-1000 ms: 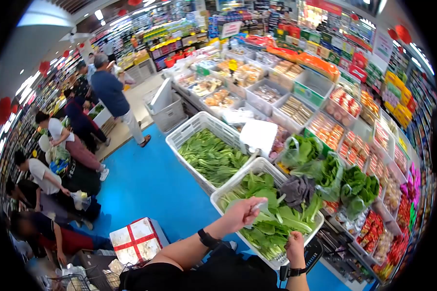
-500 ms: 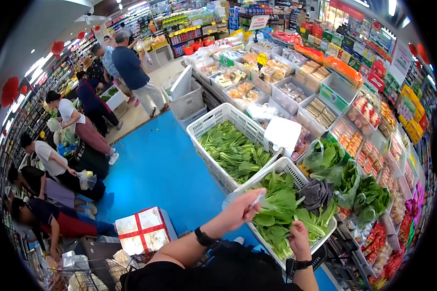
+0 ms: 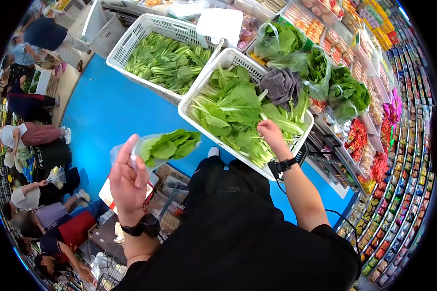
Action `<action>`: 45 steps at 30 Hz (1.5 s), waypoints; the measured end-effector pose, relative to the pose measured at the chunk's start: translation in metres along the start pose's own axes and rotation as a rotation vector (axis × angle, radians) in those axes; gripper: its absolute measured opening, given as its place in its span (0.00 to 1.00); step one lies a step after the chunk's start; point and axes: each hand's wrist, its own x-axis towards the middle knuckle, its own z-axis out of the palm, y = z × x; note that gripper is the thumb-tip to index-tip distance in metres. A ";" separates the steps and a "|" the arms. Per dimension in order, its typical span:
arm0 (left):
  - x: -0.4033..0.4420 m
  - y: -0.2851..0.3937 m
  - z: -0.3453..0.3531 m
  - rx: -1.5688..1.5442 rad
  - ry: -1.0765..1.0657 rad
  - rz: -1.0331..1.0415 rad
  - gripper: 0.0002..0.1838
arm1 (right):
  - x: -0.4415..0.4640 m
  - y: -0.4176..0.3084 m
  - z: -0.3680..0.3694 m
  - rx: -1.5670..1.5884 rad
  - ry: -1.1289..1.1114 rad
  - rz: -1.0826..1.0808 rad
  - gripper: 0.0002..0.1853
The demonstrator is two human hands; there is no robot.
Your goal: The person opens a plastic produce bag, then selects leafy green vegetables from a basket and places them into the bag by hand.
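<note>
My left hand (image 3: 128, 182) is raised left of the crates, fingers partly extended and bent around a clear plastic bag (image 3: 142, 149). Green leaves (image 3: 172, 145) stick out of the bag on its right. Closed fingers show on my right hand (image 3: 273, 138), over the near right part of a white crate (image 3: 191, 101) of leafy greens (image 3: 238, 104); what they hold, if anything, is hidden. A dark grey cloth (image 3: 281, 87) lies on the greens at the crate's right side.
Another white crate (image 3: 124, 42) of greens adjoins at the back left. Bagged greens (image 3: 317, 70) and packaged food stand right. A white box (image 3: 108, 196) with red tape sits on the blue floor (image 3: 102, 116) behind my left hand. Several people are at the left, near a wire cart (image 3: 112, 262).
The view has tilted down and turned. My left hand has gone from above the greens crate to its left, and leaves now show at the bag. My right hand remains over the crate.
</note>
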 end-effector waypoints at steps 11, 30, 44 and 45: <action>-0.025 -0.029 -0.031 0.218 0.389 0.073 0.32 | 0.055 -0.009 0.145 -0.700 -0.099 -0.562 0.19; -0.065 -0.087 -0.060 0.155 0.455 -0.075 0.28 | 0.103 -0.066 0.127 -1.167 0.109 -0.768 0.10; -0.068 -0.073 -0.053 0.261 0.541 -0.043 0.28 | 0.164 -0.005 0.250 -1.350 -0.373 -0.974 0.22; -0.068 -0.073 -0.056 0.256 0.542 -0.042 0.28 | 0.162 -0.010 0.245 -1.354 -0.374 -0.976 0.22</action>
